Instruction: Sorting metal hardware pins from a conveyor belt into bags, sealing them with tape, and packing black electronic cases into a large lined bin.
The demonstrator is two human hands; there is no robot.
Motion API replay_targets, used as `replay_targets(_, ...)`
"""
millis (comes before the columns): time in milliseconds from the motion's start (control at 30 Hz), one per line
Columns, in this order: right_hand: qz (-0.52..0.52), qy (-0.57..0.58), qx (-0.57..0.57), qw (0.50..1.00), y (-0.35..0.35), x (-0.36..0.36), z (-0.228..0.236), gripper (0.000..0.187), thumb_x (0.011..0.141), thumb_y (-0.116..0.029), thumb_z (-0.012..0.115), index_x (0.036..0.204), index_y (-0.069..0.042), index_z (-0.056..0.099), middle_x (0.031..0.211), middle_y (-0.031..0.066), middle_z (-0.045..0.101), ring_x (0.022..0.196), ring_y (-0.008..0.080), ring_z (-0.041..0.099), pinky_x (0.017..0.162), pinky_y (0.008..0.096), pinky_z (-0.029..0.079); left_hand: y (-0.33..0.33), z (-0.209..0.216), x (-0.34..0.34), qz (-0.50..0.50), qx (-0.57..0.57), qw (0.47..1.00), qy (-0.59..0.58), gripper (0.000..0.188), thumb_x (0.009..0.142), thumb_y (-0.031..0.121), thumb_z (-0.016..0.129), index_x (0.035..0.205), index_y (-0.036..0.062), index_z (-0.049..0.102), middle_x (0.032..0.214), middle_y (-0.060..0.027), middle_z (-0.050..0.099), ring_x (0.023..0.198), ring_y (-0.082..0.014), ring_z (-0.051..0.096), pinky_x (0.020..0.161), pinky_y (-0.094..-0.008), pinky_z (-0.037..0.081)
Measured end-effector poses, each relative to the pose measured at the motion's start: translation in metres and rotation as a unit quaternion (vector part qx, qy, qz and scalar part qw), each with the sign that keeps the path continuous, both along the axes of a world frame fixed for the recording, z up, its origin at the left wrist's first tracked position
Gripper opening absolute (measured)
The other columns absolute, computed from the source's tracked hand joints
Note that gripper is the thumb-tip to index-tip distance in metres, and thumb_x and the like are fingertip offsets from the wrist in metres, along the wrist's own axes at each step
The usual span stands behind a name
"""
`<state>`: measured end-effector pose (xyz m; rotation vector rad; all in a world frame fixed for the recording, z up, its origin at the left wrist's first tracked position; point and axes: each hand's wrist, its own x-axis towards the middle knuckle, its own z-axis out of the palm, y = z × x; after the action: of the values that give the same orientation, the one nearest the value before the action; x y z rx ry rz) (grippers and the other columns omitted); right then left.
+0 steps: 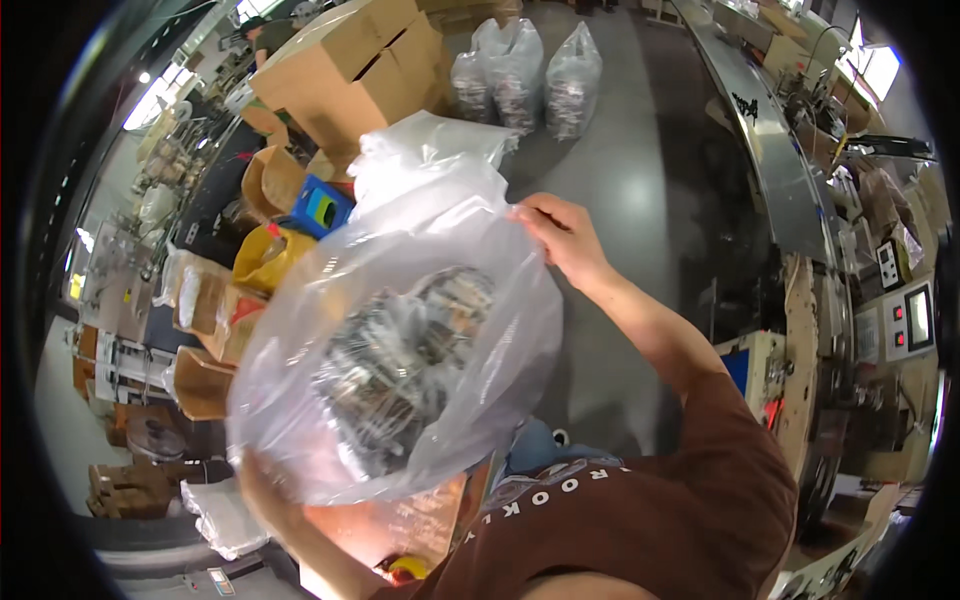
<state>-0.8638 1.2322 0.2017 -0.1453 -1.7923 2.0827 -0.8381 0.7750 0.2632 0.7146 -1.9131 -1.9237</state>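
A large clear plastic bag (290, 340) is spread wide in front of me, its mouth facing up. Inside it lie bundles of small dark metallic-looking parts (400, 365) wrapped in clear plastic; their exact kind is too unclear to tell. My right hand (562, 240) pinches the bag's rim at the upper right, thumb and fingers closed on the film. At the lower left my left hand (262, 480) is at the opposite rim, closed on it, with its fingers partly hidden by the film. More crumpled white film (430, 170) bunches up at the far side of the bag.
Large cardboard boxes (350, 70) stand beyond the bag. Several filled clear bags (574, 85) sit on the grey floor (630, 200). Left are a blue bin (322, 207), a yellow bag (268, 258) and open cartons (200, 383). A long workbench (765, 150) runs along the right.
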Motion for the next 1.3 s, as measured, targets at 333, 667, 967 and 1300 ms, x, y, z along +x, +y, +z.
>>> replay_targets(333,-0.316,-0.170,0.055,0.932,0.396,-0.006,-0.129,0.014,0.087,-0.016,0.055,0.083,-0.005,0.063,0.053,-0.0039,0.043,0.043,0.0041,0.042,0.039,0.0202,0.034,0.446,-0.181,-0.206,-0.303,0.129,0.940,-0.088,0.009,0.081,0.013,0.054,0.080,0.0042,0.054,0.060,0.0052,0.046,0.046,-0.0026,0.039,0.039,-0.0196,0.027)
replay_targets(667,-0.406,-0.164,0.051,0.898,0.774,-0.131,-0.167,0.014,0.089,-0.012,0.049,0.086,-0.003,0.060,0.055,-0.0005,0.045,0.043,0.0075,0.042,0.040,0.0219,0.034,0.888,-0.234,-0.400,-0.428,0.186,0.884,0.010,0.017,0.080,0.011,0.052,0.087,-0.0026,0.059,0.075,-0.0001,0.054,0.067,-0.0062,0.047,0.055,-0.0221,0.038)
replay_targets(967,-0.324,-0.227,0.135,0.908,1.083,-0.348,-0.192,0.016,0.089,-0.018,0.051,0.085,-0.004,0.060,0.054,-0.0013,0.046,0.043,0.0069,0.044,0.039,0.0219,0.035,1.150,-0.287,-0.541,-0.375,0.066,0.919,-0.107,0.033,0.076,0.014,0.053,0.102,-0.0059,0.055,0.064,-0.0054,0.055,0.052,-0.0118,0.050,0.045,-0.0282,0.041)
replay_targets(1300,-0.187,-0.302,0.080,0.931,1.274,-0.624,-0.348,0.013,0.085,-0.014,0.053,0.080,-0.002,0.055,0.054,0.0060,0.052,0.041,0.0141,0.050,0.038,0.0259,0.041,1.315,-0.463,-0.656,-0.242,-0.092,0.937,-0.236,0.036,0.072,0.015,0.055,0.101,-0.0047,0.054,0.085,-0.0248,0.061,0.080,-0.0373,0.060,0.069,-0.0416,0.045)
